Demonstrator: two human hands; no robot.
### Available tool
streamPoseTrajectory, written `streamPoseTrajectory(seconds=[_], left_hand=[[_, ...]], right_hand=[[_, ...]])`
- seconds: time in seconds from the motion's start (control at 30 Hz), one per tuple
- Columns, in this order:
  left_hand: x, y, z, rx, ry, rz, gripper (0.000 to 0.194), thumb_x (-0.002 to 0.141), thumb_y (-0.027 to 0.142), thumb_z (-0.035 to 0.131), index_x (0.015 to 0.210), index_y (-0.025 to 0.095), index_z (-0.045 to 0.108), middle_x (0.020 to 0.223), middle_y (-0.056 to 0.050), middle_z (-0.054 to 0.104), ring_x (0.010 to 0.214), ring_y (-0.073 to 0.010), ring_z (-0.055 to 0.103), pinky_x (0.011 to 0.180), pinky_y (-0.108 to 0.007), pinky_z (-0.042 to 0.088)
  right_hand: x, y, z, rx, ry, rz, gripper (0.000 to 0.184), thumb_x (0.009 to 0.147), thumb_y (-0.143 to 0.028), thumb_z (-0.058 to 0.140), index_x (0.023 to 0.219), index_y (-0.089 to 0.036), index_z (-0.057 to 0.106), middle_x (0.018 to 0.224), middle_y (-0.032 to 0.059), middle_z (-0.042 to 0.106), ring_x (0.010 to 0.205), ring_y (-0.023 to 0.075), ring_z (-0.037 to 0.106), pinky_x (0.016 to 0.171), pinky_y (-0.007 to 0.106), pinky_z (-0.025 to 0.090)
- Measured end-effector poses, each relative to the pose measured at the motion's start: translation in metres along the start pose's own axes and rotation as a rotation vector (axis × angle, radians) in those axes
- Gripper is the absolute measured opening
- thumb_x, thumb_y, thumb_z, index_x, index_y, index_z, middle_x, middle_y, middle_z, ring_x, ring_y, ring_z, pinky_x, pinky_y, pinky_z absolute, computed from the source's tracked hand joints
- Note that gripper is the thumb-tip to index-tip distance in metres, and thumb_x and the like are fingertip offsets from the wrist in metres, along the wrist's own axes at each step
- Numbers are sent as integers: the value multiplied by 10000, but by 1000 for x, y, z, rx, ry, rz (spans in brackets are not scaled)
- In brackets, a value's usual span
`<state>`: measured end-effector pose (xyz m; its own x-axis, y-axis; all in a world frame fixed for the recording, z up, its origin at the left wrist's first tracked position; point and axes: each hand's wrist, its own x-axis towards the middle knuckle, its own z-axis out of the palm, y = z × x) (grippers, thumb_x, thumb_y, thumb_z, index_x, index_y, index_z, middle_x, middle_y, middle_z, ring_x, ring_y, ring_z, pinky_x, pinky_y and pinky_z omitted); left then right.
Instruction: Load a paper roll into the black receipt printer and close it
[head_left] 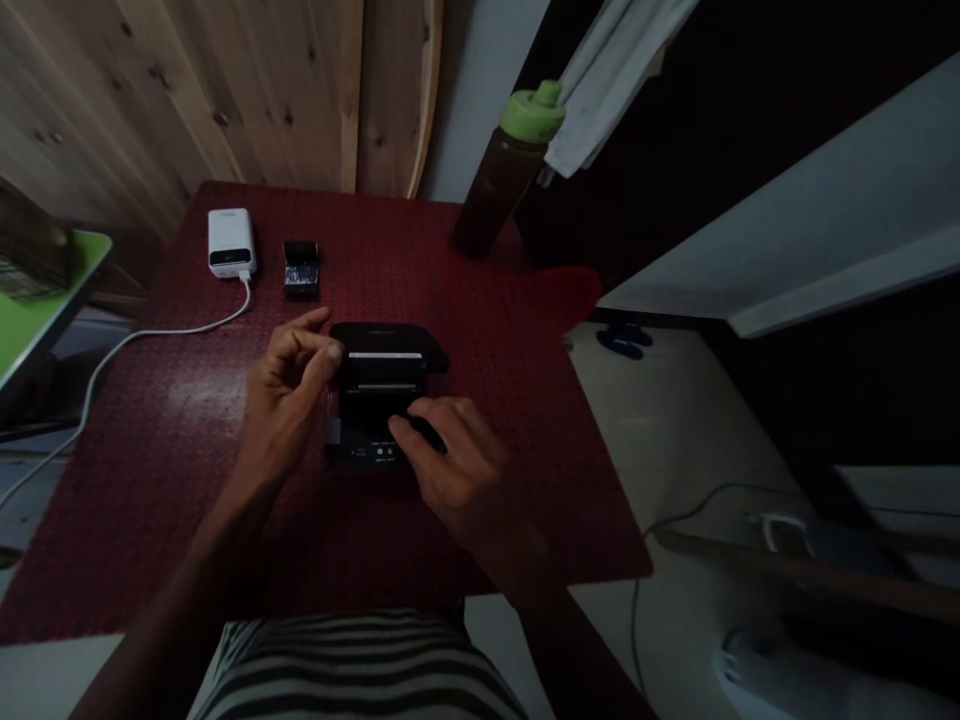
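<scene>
A small black printer-like device (379,425) sits on the red table with its lid (386,335) tipped back. Pale bars cross its inside, and small round marks line its front. My left hand (289,385) is closed, thumb and forefinger pinched at the left edge of the raised lid. At the device's right side, my right hand (457,455) is closed too, its thumb and forefinger bent around a dark piece. Whether that piece is loose or part of the device, I cannot tell. Behind the device lies a small black roll (301,267) with a shiny loose end.
A white power bank (231,242) with a plugged-in white cable (176,331) lies at the back left of the red table (525,510). A dark bottle (495,185) with a green lid stands at the back right. Blue slippers (621,340) are on the floor.
</scene>
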<state>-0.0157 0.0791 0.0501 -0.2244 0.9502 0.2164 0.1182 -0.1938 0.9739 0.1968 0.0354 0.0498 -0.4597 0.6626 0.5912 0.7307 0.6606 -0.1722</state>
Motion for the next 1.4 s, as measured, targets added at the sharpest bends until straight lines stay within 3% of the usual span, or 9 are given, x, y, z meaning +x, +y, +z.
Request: streamPoseTrajectory(seconds=[0.07, 0.13, 0.23, 0.63, 0.8, 0.93, 1.13, 1.4], left_hand=[[-13, -6, -2, -40, 10, -82, 270, 931, 446, 854, 1121, 268, 781, 1525, -79, 704, 1531, -339, 589, 1279, -509, 477], [-25, -13, -4, -94, 9, -202, 523, 901, 448, 876, 1372, 284, 719, 1586, -103, 672, 1519, -342, 610, 1261, -520, 506], [-37, -21, -6, -126, -36, -321, 631, 929, 470, 848, 1499, 273, 662, 1602, -125, 674, 1480, -350, 653, 1212, -515, 559], [-36, -22, -7, -127, -116, -309, 560, 944, 446, 819, 1464, 266, 721, 1552, -107, 725, 1459, -348, 678, 1216, -511, 571], [-49, -24, -8, -145, -48, -374, 574, 955, 494, 819, 1480, 284, 721, 1536, -98, 736, 1448, -363, 684, 1209, -550, 572], [-66, -18, -13, -155, -39, -409, 527, 977, 484, 812, 1477, 332, 742, 1542, -68, 735, 1491, -346, 650, 1266, -526, 520], [-67, -8, -14, -114, -7, -436, 524, 923, 461, 849, 1419, 311, 777, 1464, -70, 775, 1379, -335, 718, 1134, -459, 599], [-63, -3, -8, -146, 7, -465, 476, 924, 361, 801, 1390, 272, 766, 1359, -66, 795, 1228, -279, 747, 1012, -365, 593]], right_hand=[[-2, -1, 1, -26, 36, 2, 253, 1070, -58, 645, 1131, -208, 839, 1215, 126, 844, 1111, 262, 754, 934, 419, 639], [-3, -2, 1, -16, 55, 6, 220, 1063, -73, 667, 1134, -191, 839, 1325, 149, 834, 1243, 296, 758, 1003, 459, 642], [-4, -3, 2, 76, 41, 30, 233, 1073, -93, 657, 1154, -208, 842, 1346, 132, 841, 1309, 290, 774, 1068, 489, 643], [-3, -2, -1, 216, -40, 136, 279, 1091, -112, 631, 1287, -207, 806, 1335, 118, 848, 1298, 267, 798, 1108, 491, 653], [-11, -2, -4, 284, 24, 139, 341, 1092, -105, 637, 1418, -161, 724, 1374, 148, 828, 1351, 271, 765, 1139, 488, 649], [-28, -11, -11, 299, 118, 294, 488, 1077, -118, 666, 1550, -233, 635, 1410, 148, 797, 1344, 290, 754, 1127, 535, 655], [-53, -26, -5, 290, 181, 472, 502, 1090, -212, 672, 1583, -266, 591, 1386, 158, 773, 1279, 304, 768, 994, 512, 724], [-60, -27, 7, 364, 172, 526, 577, 1092, -259, 696, 1642, -281, 522, 1446, 144, 760, 1273, 294, 776, 1032, 499, 713]])
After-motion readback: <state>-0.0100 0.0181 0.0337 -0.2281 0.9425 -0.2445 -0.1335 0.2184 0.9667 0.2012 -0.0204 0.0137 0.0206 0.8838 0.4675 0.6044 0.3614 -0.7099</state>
